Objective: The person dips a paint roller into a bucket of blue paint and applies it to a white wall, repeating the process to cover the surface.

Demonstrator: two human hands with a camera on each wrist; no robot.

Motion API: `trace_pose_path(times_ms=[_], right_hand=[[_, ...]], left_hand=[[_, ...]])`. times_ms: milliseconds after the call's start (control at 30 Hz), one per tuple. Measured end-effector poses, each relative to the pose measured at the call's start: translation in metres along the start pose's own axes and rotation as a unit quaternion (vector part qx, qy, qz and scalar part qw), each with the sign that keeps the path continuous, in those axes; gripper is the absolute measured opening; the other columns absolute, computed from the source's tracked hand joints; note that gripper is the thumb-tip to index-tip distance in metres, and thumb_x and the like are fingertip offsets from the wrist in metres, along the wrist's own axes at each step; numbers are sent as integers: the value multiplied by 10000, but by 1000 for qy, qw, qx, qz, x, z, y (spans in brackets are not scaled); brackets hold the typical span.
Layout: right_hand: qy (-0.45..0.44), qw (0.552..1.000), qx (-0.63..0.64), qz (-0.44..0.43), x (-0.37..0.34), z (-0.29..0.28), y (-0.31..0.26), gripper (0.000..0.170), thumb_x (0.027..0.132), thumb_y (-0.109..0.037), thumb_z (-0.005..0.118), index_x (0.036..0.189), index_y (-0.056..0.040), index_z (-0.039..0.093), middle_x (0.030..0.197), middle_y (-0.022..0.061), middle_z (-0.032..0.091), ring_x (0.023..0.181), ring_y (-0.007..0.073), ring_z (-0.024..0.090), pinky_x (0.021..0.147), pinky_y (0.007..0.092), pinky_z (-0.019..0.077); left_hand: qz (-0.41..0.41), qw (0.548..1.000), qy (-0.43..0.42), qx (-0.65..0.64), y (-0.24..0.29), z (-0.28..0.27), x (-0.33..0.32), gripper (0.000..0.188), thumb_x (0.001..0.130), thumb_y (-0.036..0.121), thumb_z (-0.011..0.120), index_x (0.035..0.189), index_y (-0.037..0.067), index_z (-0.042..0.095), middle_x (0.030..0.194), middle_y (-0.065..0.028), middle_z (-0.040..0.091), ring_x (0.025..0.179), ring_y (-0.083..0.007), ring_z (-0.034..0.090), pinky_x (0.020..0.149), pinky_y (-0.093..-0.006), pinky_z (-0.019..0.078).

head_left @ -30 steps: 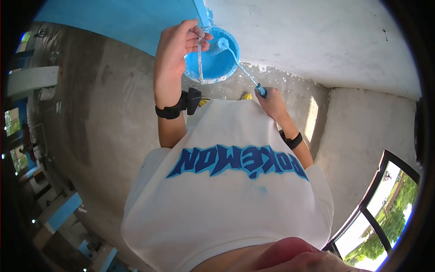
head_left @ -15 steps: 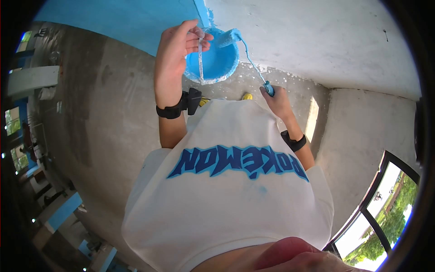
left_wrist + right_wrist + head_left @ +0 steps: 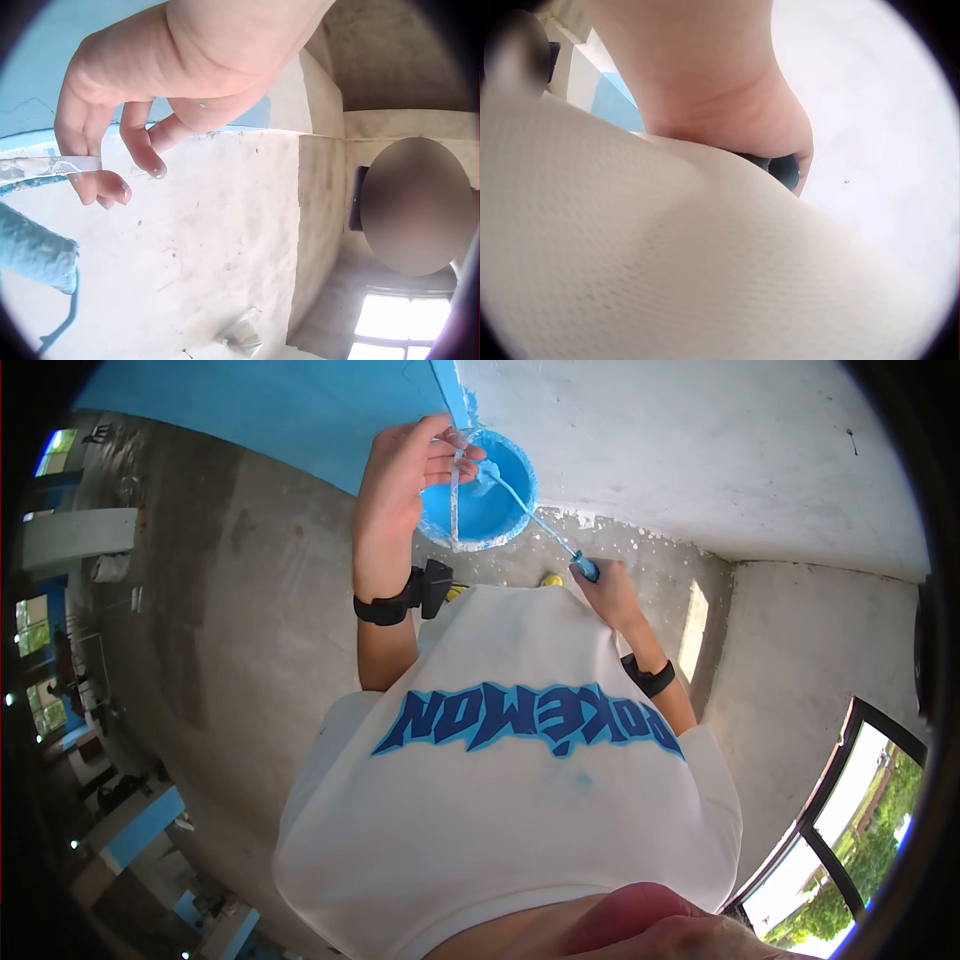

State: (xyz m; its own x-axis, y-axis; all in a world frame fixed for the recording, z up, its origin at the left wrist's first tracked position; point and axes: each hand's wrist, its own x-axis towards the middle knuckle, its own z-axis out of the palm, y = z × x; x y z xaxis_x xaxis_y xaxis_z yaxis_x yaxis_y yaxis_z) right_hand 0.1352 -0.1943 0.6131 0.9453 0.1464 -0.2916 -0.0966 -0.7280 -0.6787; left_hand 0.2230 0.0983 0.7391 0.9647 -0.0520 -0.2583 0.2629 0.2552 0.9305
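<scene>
Roller (image 3: 37, 251), blue-coated, probably wet, right hand (image 3: 610, 595) gripping its handle (image 3: 586, 567), left hand (image 3: 402, 475) holding smeared bucket strap (image 3: 455, 505)

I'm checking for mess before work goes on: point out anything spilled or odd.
Pale spatters dot the floor near the bucket, along the foot of the white wall, apparently dripped paint. A faint blue smudge marks the white shirt between lettering and collar, looking like a stain rather than print.

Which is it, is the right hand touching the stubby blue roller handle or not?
Touching: the head view shows the right hand curled around the roller handle.
</scene>
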Motion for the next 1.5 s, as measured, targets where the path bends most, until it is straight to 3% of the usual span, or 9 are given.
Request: trace_pose_path(times_ms=[533,767,867,933,1067,1133,1267,1333,1500], right_hand=[[34,999,11,22,-1,5,-1,277,849,-226,632,789,44,629,627,253,507,555,408,486,578,418,443],[62,998,2,4,-2,1,-2,274,844,-212,631,769,52,616,627,261,512,584,432,507,577,427,443],[56,997,25,35,-1,8,2,266,838,-204,637,769,52,617,634,264,518,595,439,514,570,429,441],[83,996,2,-17,4,9,10,270,841,-206,637,770,54,611,642,267,522,606,447,511,573,436,441],[93,996,-13,0,2,-2,3,276,845,-207,632,771,57,601,651,272,521,617,457,499,577,441,440],[78,997,-8,25,-1,-4,-2,278,842,-208,636,764,56,598,642,266,521,612,455,495,567,435,438],[84,996,-12,10,3,2,12,281,843,-211,638,760,55,604,626,262,507,591,449,470,559,435,430],[91,995,-25,8,4,-6,12,289,848,-211,632,749,58,595,617,259,491,575,441,440,558,437,423],[77,996,-22,25,-1,-5,5,276,841,-204,639,761,57,598,617,256,485,569,431,430,549,430,416]], left_hand=[[1,999,-5,42,3,3,2,253,894,250,562,959,6,575,877,-235,678,709,-245,657,707,-336,538],[-17,999,-2,34,-2,2,6,248,890,235,561,965,-1,566,882,-240,675,710,-252,660,700,-339,539],[-11,1000,-9,21,-3,1,4,247,889,230,557,961,-6,562,884,-242,675,713,-260,662,700,-340,541],[-12,1000,-4,15,0,3,4,240,888,222,554,957,-7,562,883,-241,675,708,-263,660,696,-340,537],[-12,999,1,33,-1,5,5,233,888,218,548,955,-4,562,883,-241,675,705,-263,659,696,-338,535],[-11,1000,5,3,-4,3,6,212,847,201,593,887,-7,583,783,-193,681,663,-230,676,650,-302,552],[1,1000,0,2,-4,2,5,211,846,197,590,883,-11,583,777,-189,679,661,-229,675,650,-301,551],[-5,999,-6,40,-4,4,5,235,894,238,540,937,8,566,883,-221,679,721,-250,661,709,-328,531],[-19,999,-1,37,-4,4,5,235,894,234,539,937,4,569,880,-210,680,723,-250,668,710,-329,537]])
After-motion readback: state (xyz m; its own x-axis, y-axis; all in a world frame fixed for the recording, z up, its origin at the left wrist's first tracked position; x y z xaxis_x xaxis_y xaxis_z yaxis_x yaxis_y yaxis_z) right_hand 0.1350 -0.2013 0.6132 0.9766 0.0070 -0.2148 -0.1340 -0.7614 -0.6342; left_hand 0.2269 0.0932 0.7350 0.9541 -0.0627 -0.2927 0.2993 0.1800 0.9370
